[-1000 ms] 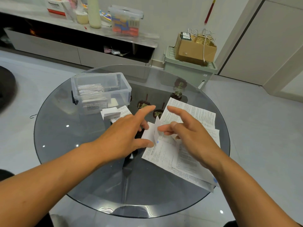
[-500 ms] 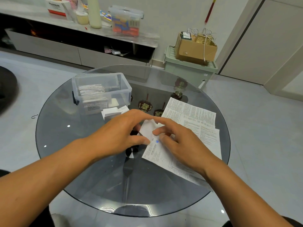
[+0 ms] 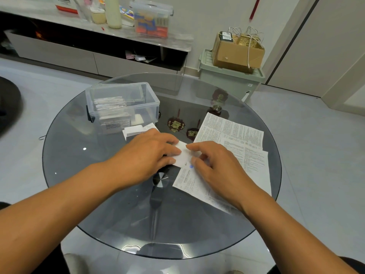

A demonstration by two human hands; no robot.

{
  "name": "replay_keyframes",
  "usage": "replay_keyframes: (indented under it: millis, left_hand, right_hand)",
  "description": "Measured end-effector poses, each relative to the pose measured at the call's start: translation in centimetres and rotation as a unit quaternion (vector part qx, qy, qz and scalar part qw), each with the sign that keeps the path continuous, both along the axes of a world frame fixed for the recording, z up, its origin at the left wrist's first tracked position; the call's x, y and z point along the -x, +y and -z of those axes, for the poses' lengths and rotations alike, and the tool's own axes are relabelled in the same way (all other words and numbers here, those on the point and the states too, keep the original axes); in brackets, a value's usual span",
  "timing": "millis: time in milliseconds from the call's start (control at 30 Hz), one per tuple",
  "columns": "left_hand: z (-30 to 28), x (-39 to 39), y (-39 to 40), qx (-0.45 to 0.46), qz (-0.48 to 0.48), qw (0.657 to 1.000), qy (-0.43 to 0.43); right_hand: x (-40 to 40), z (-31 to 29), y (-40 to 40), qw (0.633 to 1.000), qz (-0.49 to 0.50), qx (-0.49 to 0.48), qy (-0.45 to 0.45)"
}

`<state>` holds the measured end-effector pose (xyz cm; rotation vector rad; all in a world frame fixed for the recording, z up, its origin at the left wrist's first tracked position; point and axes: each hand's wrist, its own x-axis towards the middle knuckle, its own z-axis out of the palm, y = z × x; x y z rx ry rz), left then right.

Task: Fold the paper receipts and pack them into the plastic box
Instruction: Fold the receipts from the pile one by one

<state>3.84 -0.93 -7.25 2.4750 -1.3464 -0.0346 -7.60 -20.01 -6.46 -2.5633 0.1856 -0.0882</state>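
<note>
Head view shows me both hands down on the round glass table, meeting over one small receipt. The left hand lies flat on the receipt's near-left part, fingers fairly straight and pressing rather than gripping, which I judge is to pin the paper so it cannot slide on the slick glass. The right hand has its fingers curled with the tips on the receipt's right edge; I read that as creasing a fold, though whether it pinches the paper or only presses it I cannot tell.

Under and beyond the right hand lies a spread of unfolded printed receipts, kept on that side so the next sheet is within easy reach. Just beyond the left hand's knuckles sits a small pile of folded receipts, touching or just beside the clear plastic box. The box stands open, farther out from the left hand, with folded slips already stacked on edge inside it. I judge the task partway through, since several sheets remain flat.
</note>
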Motion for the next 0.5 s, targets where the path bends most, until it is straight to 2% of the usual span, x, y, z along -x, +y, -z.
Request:
replay_keyframes:
  millis: [100,267,333,433,500]
  left_hand:
    - [0.3,-0.2,0.2,-0.015,0.025,0.999,-0.017]
    - [0.2,-0.1,0.0,-0.022,0.003,1.000,-0.019]
    - [-0.1,-0.2,0.0,-0.026,-0.024,0.997,-0.063]
    - [-0.8,-0.8,0.1,-0.109,-0.074,0.983,-0.130]
    - [-0.7,-0.9,0.4,-0.130,-0.086,0.974,-0.164]
  right_hand:
    - [-0.2,0.2,0.0,0.999,0.013,0.032,0.000]
    - [-0.5,-0.4,-0.1,0.997,0.040,-0.069,0.010]
    - [-0.4,-0.5,-0.3,0.997,0.035,-0.071,0.011]
    - [-0.3,-1.0,-1.0,0.997,0.048,-0.065,0.005]
    - [-0.2,-1.7,-2.2,0.996,0.075,-0.054,-0.004]
